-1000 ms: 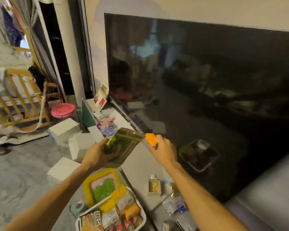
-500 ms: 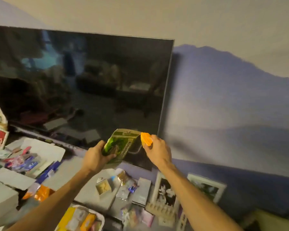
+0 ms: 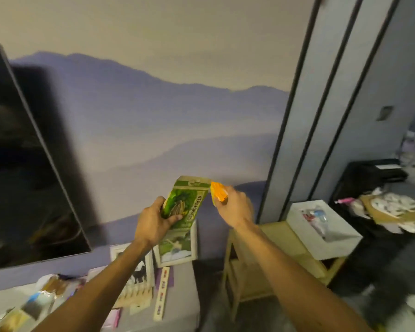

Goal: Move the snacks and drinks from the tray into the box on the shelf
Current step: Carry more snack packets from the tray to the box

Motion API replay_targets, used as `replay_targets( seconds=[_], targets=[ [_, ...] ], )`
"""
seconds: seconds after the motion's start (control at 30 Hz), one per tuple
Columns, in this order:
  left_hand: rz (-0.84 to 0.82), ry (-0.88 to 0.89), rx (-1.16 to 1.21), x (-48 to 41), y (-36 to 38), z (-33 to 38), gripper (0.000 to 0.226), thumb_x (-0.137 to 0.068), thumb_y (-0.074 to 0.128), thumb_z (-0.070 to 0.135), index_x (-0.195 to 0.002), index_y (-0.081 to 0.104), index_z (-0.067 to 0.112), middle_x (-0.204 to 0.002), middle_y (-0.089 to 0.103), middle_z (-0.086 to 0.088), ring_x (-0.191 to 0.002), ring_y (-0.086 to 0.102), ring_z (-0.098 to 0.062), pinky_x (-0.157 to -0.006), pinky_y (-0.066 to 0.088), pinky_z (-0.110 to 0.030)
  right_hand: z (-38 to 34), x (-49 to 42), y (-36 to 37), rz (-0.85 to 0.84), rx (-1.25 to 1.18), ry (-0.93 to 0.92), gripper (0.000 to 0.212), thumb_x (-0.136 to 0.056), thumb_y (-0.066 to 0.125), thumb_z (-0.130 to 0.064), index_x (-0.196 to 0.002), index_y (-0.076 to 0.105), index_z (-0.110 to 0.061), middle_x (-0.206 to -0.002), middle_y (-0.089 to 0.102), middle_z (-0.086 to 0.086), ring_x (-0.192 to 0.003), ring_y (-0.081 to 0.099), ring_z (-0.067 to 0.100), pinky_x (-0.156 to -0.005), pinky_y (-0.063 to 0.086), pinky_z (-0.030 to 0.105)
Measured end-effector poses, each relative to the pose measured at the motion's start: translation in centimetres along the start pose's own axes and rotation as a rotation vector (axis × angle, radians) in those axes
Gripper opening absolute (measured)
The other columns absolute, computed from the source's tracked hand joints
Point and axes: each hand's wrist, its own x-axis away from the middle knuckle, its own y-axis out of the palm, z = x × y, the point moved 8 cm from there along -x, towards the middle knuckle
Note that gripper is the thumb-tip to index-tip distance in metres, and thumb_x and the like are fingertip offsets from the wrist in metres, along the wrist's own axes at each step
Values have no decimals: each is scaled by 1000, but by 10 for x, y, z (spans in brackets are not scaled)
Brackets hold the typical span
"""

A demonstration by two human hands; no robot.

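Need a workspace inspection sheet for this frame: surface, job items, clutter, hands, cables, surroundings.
Surface: grey counter at lower left; wooden shelf unit to its right.
Job's things: green snack packet in the left hand; orange packet in the right hand; white box on the shelf unit, open-topped, items inside. Tray not in view.
Clutter: picture frames leaning on the wall; loose wrappers on the counter.
Hands: left hand shut on the green packet; right hand shut on the orange packet, both raised in front of the wall.
Cables: nothing seen.
Surroundings: TV screen at left, mountain mural wall, black stand with bags at right.
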Motion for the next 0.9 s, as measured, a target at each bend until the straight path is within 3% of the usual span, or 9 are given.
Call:
replay_targets(
  seconds=[0.1, 0.23, 0.4, 0.53, 0.6, 0.7, 0.9],
  targets=[
    [-72, 92, 60, -2, 74, 62, 41, -79, 86, 54, -96, 55, 34, -82, 72, 14, -74, 68, -6, -63, 56, -36, 76, 6, -42, 35, 68, 81, 38, -95, 68, -50, -115, 68, -17, -106, 76, 14, -100, 71, 40, -73, 52, 41],
    [-169, 183, 102, -12, 158, 120, 45, -80, 84, 58, -113, 62, 37, -93, 75, 20, -83, 71, -1, -72, 61, -37, 161, 19, -95, 79, 95, 179, 36, -97, 65, -52, -112, 71, -20, -103, 76, 10, -96, 71, 37, -72, 52, 39],
    [-317, 258, 119, -22, 264, 193, 39, -83, 84, 51, -112, 64, 34, -96, 74, 22, -86, 70, 4, -75, 60, -27, 269, 26, -134, 132, 86, 317, 37, -96, 53, -59, -102, 68, -26, -89, 74, -2, -82, 71, 23, -77, 62, 47],
    [-385, 292, 117, -44, 351, 233, 39, -84, 83, 53, -112, 65, 35, -96, 75, 19, -85, 71, 1, -73, 61, -28, 343, 14, -152, 145, 120, 359, 31, -99, 59, -59, -101, 68, -29, -86, 72, -8, -77, 70, 12, -70, 63, 41],
    [-411, 291, 131, -59, 392, 255, 37, -84, 83, 50, -112, 66, 33, -96, 74, 16, -84, 71, -1, -74, 61, -28, 383, 2, -160, 139, 149, 398, 38, -95, 58, -66, -95, 65, -29, -80, 71, -9, -71, 69, 11, -65, 63, 39],
    [-445, 249, 167, -86, 450, 284, 35, -84, 83, 50, -110, 65, 34, -91, 73, 15, -82, 69, -2, -74, 61, -31, 444, -23, -173, 109, 217, 464, 32, -93, 60, -58, -99, 64, -26, -87, 72, -4, -77, 72, 21, -70, 63, 44],
    [-502, 196, 215, -138, 546, 323, 25, -89, 80, 45, -104, 62, 37, -87, 69, 16, -78, 66, 1, -71, 54, -22, 555, -92, -181, 102, 285, 488, 41, -89, 47, -67, -102, 61, -31, -90, 69, -5, -74, 68, 20, -67, 62, 46]
  ],
)
